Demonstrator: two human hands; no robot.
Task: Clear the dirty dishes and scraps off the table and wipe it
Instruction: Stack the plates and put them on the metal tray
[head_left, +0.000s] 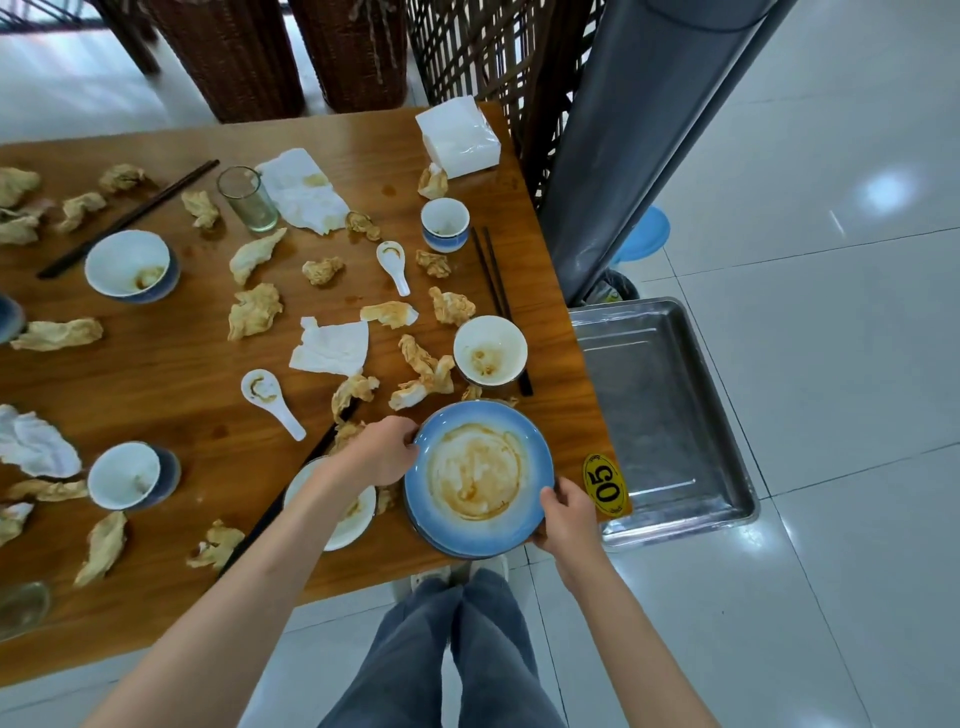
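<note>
We hold the blue plate (478, 475) between both hands at the near right corner of the wooden table (171, 374): our left hand (382, 452) pinches its far-left rim, our right hand (569, 512) curls round its near-right rim, so the hands sit apart on opposite edges. A second rim shows under it, likely a stack. The plate is smeared with brown sauce and looks about level. The relation that matters: the empty steel tray (670, 415) lies off to the right of the right hand, just past the table edge and lower, its long side running away from us. The right hand is nearer, so we judge the carry goes rightward with that hand leading. Beyond the left hand remain a white bowl (491, 351), a soup spoon (270, 395), chopsticks (498, 296) and many crumpled napkins (254, 309). Clearing has barely begun.
</note>
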